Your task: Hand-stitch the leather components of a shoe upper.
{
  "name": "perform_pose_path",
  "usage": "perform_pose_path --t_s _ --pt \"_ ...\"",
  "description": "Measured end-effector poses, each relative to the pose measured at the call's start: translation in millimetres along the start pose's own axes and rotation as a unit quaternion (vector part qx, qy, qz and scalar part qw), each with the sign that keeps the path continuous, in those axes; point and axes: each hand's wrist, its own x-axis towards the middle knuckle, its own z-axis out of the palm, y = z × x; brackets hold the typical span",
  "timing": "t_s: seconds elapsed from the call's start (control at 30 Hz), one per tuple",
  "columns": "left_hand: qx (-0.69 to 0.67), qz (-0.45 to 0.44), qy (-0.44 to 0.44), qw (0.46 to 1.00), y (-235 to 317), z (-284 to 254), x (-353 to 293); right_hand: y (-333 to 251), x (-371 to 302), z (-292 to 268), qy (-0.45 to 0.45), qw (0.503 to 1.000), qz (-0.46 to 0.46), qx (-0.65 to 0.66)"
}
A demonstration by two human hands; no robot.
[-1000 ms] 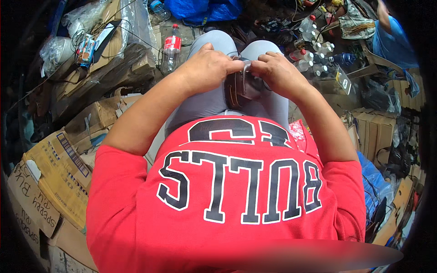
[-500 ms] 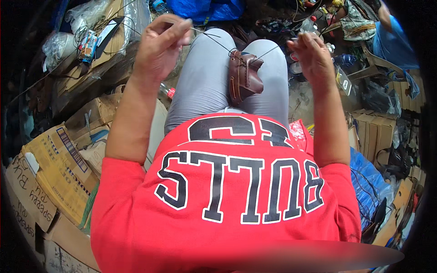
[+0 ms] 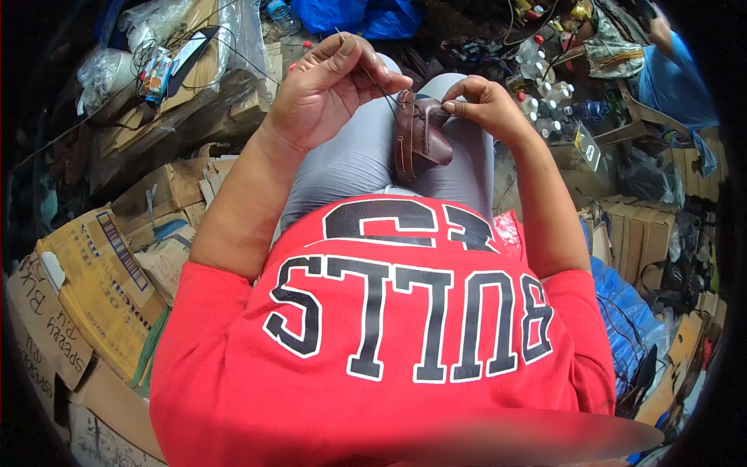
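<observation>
A small brown leather shoe [image 3: 422, 140] with pale stitching along its side is held between my knees. A dark thread [image 3: 381, 87] runs from its upper edge to my left hand [image 3: 331, 86], which is raised to the left of the shoe with its fingers curled on the thread. Beside the left thumb a thin, needle-like tip sticks up. My right hand [image 3: 492, 111] has thumb and forefinger pinched together at the shoe's right upper edge. Whether that pinch holds leather, thread or a needle is too small to make out.
Cardboard boxes [image 3: 101, 280] are stacked at the left. Several bottles [image 3: 545, 101] lie at the far right, near a blue cloth [image 3: 677, 89]. Blue plastic [image 3: 358, 15] lies beyond my knees. More cardboard [image 3: 634, 233] and a blue plastic sheet [image 3: 618, 327] are at my right.
Both hands were spread apart, drawing the thread out to either side. Now they have come inward, the right hand down to the shoe's edge and the left hand closer to the shoe.
</observation>
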Motion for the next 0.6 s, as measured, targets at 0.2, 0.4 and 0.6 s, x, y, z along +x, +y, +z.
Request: perform_pose_path --t_s 0.2,0.4,0.6 --pt "-0.031 -0.007 0.003 1.000 -5 3 4 -8 1 -4 -0.064 0.997 -0.021 -0.026" --pt "-0.095 -0.013 0.001 0.995 -4 -5 -1 -22 -39 -14 -0.136 0.982 0.002 -0.131" --pt "-0.076 0.005 0.039 0.996 4 -27 -10 -26 -68 -13 0.121 0.967 -0.088 -0.207"
